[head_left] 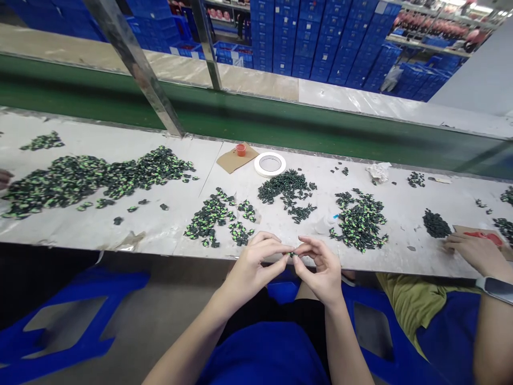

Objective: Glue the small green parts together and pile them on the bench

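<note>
A long white workbench (160, 230) crosses a factory room. Nearest, at its front edge, the left hand (260, 262) and right hand (323, 267) meet, thumbs and forefingers pinching one small dark part (292, 254) between them. It is probably light, stiff plastic, easy to drop; its outer edges look the best place for fingertips. Just beyond lie a left pile (206, 219) and a right pile (360, 222) of black-and-green pieces, with a darker pile (284, 184) between and slightly behind. Farther are a tape roll (257, 164) and red cup (240, 150) on cardboard (230, 162), then a green strip (248, 117) and stacked blue crates (304, 43).
</note>
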Available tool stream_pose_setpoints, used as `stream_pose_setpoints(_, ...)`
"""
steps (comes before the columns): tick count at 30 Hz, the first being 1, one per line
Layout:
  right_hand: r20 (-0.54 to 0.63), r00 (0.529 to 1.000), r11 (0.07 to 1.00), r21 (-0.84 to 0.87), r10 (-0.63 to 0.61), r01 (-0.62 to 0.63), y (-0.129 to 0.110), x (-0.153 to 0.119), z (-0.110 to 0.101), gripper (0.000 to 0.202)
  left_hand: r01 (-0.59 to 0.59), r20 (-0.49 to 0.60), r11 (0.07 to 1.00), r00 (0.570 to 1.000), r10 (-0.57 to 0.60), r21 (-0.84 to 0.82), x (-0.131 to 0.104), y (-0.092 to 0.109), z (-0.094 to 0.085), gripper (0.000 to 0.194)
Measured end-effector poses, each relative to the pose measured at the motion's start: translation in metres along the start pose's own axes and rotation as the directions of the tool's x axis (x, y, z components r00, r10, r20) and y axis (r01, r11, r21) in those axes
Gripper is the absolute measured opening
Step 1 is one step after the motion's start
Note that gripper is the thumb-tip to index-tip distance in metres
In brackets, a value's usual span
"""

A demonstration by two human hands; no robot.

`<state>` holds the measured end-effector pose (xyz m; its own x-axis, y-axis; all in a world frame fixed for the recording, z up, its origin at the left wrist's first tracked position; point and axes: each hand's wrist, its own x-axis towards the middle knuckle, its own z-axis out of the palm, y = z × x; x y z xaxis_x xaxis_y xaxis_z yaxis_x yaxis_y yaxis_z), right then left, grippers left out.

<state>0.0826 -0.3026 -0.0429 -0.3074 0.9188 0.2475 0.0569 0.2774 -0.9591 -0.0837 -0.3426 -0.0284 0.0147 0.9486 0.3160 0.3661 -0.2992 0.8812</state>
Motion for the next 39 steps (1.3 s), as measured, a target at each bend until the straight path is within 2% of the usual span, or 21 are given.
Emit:
stream_pose_setpoints(4,-0.014,0.991,0.982,0.142,0.131,-0.128,0.001,0.002,0.003,0.028,-0.078,0.053,0.996,0.996,0.075,0.053,0.001,-0.003,-0.002,0.021)
stream_pose_setpoints(9,-0.004,0.972,0.944,0.238,0.237,-0.229,0.005,0.001,0.007,0.03,-0.049,-0.044,0.994,0.998,0.054,0.102,0.001,-0.007,-0.001,0.016)
stream_pose_setpoints(13,-0.024,0.965,0.935,0.256,0.262,-0.247,0.008,0.0,0.009,0.032,-0.086,-0.075,0.993,0.993,0.093,0.085,0.0,-0.005,0.0,0.017)
stream_pose_setpoints(17,-0.012,0.959,0.918,0.292,0.282,-0.266,0.008,0.0,0.011,0.031,-0.134,-0.075,0.981,0.987,0.145,0.137,0.0,-0.001,-0.002,0.019)
stream_pose_setpoints(22,0.0,0.957,0.904,0.327,0.291,-0.275,0.01,-0.001,0.011,0.032,-0.222,-0.026,0.95,0.972,0.233,0.22,0.001,-0.001,-0.003,0.021)
stream_pose_setpoints(25,0.009,0.957,0.905,0.323,0.29,-0.277,0.014,-0.002,0.01,0.035,-0.248,0.032,0.941,0.968,0.247,0.232,0.001,-0.005,-0.003,0.021)
stream_pose_setpoints(28,-0.008,0.955,0.905,0.322,0.296,-0.278,0.017,-0.002,0.008,0.037,-0.217,0.074,0.945,0.976,0.205,0.244,0.002,-0.009,-0.002,0.02)
stream_pose_setpoints(31,-0.011,0.949,0.91,0.287,0.316,-0.3,0.014,-0.003,0.005,0.035,-0.149,0.069,0.96,0.988,0.136,0.237,0.003,-0.012,0.0,0.018)
stream_pose_setpoints(34,-0.009,0.955,0.938,0.189,0.296,-0.289,0.006,-0.005,-0.001,0.032,-0.059,0.037,0.989,0.998,0.054,0.135,0.003,-0.011,0.003,0.016)
stream_pose_setpoints(36,-0.015,0.974,0.971,0.09,0.225,-0.222,0.0,-0.008,-0.005,0.038,0.021,0.01,1.0,1.0,-0.021,0.005,0.003,-0.009,0.005,0.013)
stream_pose_setpoints(39,-0.029,0.999,0.992,-0.125,0.032,-0.035,-0.007,-0.013,-0.011,0.047,0.157,-0.004,0.964,0.987,-0.162,-0.216,0.001,-0.004,0.009,0.011)
